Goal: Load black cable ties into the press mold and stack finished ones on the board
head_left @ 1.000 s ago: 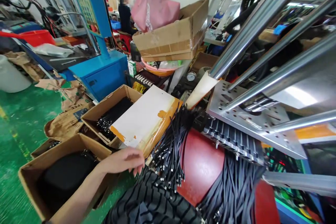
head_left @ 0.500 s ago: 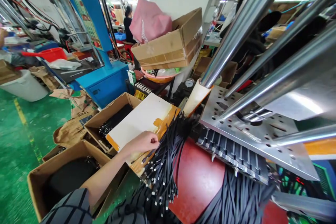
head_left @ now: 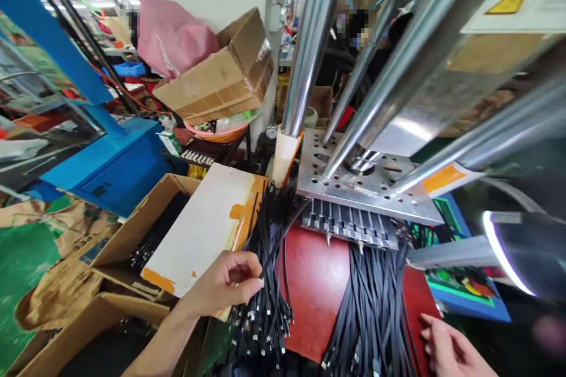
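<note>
My left hand (head_left: 234, 283) is curled over the left bundle of black cables (head_left: 269, 283), thumb and forefinger close together at a cable; whatever it pinches is too small to make out. At the lower right my right hand (head_left: 451, 347) has its fingers loosely bent beside the right bundle of cables (head_left: 375, 312), with nothing visible in it. Those cables hang from a metal mould (head_left: 349, 227) under a steel plate with holes (head_left: 362, 182). Between both bundles shows the red tabletop (head_left: 313, 288). A white board with orange stains (head_left: 198, 230) lies left of the cables.
Thick steel rods (head_left: 309, 41) rise over the plate. Cardboard boxes (head_left: 128, 224) holding black cables stand at the left, near a blue cabinet (head_left: 115, 171). A lamp (head_left: 508, 253) juts in at the right. A tilted carton (head_left: 221, 82) holds pink cloth.
The view has turned to the right. My left hand has moved off the board's edge onto the cables. My right hand has come into view at the lower right.
</note>
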The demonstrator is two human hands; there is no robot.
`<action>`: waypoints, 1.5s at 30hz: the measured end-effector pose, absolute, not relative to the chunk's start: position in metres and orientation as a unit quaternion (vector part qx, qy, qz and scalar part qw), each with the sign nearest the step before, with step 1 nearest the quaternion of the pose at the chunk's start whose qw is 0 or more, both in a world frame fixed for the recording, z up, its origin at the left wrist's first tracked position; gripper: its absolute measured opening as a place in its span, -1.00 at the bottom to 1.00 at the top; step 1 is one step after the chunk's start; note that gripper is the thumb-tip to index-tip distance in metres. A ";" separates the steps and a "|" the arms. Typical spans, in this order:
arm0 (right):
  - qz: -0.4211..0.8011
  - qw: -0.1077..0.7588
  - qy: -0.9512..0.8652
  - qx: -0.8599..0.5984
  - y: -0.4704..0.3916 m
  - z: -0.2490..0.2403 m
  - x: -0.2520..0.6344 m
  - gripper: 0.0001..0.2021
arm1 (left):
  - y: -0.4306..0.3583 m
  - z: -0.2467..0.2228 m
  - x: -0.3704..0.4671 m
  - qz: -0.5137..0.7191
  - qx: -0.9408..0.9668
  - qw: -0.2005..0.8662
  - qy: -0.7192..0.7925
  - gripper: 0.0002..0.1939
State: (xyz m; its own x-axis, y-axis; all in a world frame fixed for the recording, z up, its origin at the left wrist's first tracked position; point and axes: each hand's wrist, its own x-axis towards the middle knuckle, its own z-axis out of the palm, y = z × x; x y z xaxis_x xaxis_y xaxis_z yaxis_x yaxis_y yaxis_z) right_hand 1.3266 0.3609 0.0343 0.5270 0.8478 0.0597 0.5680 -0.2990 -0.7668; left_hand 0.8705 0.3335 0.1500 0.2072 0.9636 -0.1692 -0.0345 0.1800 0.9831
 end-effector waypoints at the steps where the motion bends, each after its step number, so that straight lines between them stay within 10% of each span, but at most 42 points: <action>1: 0.186 0.372 -0.443 -0.794 0.361 0.038 1.324 -0.52 | 0.331 0.143 0.878 0.407 0.486 0.617 0.468 -0.76; 16: 0.156 0.307 -0.490 -0.801 0.354 0.072 1.281 -0.46 | 0.280 0.093 0.951 0.394 0.429 0.680 0.445 -0.46; 24: 0.134 0.005 -0.593 -0.794 0.346 0.099 1.212 -0.71 | 0.292 0.083 0.988 0.384 0.439 0.644 0.494 -0.64; 41: 0.218 0.240 -0.497 -0.805 0.372 0.068 1.324 -0.45 | 0.346 0.101 0.959 0.400 0.525 0.436 0.612 -0.79; 45: 0.201 0.265 -0.462 -0.822 0.373 0.056 1.330 -0.47 | 0.345 0.111 0.940 0.318 0.565 0.354 0.674 -0.54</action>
